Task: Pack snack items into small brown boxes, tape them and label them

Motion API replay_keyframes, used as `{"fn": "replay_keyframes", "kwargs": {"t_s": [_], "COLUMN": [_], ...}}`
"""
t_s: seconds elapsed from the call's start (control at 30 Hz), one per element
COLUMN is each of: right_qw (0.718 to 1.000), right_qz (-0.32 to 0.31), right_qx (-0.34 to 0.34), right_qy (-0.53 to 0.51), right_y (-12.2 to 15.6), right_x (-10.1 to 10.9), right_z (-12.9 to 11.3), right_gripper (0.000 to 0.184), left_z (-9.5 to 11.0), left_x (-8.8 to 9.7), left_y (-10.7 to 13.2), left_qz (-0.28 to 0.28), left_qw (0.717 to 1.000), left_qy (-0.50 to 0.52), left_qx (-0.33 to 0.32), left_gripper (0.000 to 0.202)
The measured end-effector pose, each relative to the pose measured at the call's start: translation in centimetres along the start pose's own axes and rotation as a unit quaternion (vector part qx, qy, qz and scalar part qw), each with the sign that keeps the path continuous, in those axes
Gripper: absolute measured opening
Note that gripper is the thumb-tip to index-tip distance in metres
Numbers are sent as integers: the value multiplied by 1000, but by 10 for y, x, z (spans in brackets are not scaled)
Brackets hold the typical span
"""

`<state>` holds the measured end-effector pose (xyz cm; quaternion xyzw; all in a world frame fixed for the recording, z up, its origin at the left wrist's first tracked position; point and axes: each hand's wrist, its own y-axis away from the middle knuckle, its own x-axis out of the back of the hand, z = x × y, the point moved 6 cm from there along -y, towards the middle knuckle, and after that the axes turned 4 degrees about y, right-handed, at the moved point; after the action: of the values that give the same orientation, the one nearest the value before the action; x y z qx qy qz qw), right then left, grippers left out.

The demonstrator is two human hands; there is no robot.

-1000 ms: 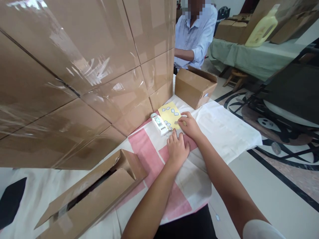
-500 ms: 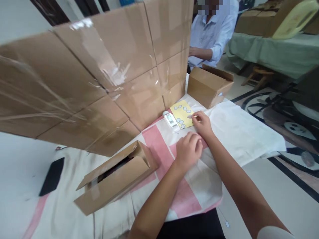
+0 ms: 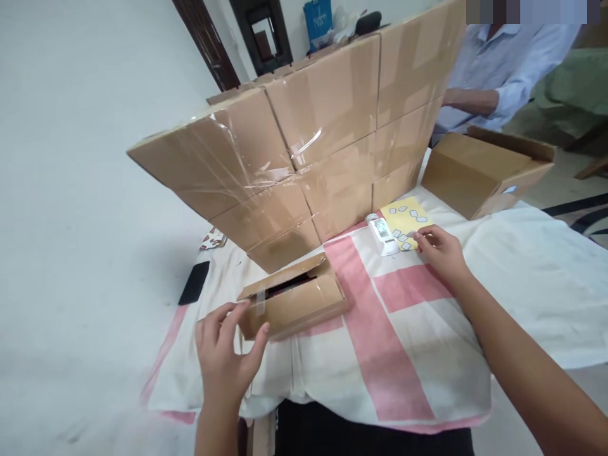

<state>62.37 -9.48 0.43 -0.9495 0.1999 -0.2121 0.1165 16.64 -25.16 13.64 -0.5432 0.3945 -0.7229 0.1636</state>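
Note:
My left hand (image 3: 225, 351) is open, thumb and fingers spread at the left end of a long cardboard box (image 3: 297, 307). Its fingertips are at or very near the box's edge; I cannot tell whether they touch. The box's top flaps stand slightly apart, with a strip of clear tape across them near the left end. My right hand (image 3: 443, 254) pinches a small white sticker (image 3: 412, 235) over a yellow sheet (image 3: 408, 209). Several similar outlined white stickers lie on that sheet. Against its left side stands a small white device (image 3: 382, 235) with a lit screen.
A wall of taped cardboard boxes (image 3: 339, 155) rises behind the cloth-covered table (image 3: 403, 354). An open carton (image 3: 468, 168) stands at the right. Beyond it is a person in a light shirt (image 3: 515, 69). A black phone-like slab (image 3: 194, 283) lies at the left.
My left hand has moved left from beside my right hand to the long box, and its fingers have spread. My right hand stays at the yellow sheet. The view has turned left.

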Motion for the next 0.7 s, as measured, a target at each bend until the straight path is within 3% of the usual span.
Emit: {"fn": "replay_keyframes", "kwargs": {"t_s": [0.13, 0.23, 0.33, 0.57, 0.7], "right_qw": [1000, 999, 998, 977, 972], "right_qz": [18, 22, -2, -106, -127], "right_qx": [19, 38, 62, 139, 152], "right_qy": [-1, -13, -28, -123, -128], "right_y": [10, 16, 22, 48, 68], "right_x": [-6, -13, -26, -84, -116], "right_z": [-10, -18, -33, -100, -104], "right_gripper": [25, 25, 25, 23, 25], "left_z": [4, 5, 4, 1, 0], "left_x": [-13, -22, -28, -40, -46], "left_y": [22, 34, 34, 31, 37], "left_qz": [-41, -27, -52, -138, -187], "left_qw": [999, 1000, 998, 989, 981], "left_qy": [-26, -8, 15, 47, 44], "left_qx": [-23, 2, 24, 0, -29], "left_gripper": [37, 31, 19, 15, 29]}}
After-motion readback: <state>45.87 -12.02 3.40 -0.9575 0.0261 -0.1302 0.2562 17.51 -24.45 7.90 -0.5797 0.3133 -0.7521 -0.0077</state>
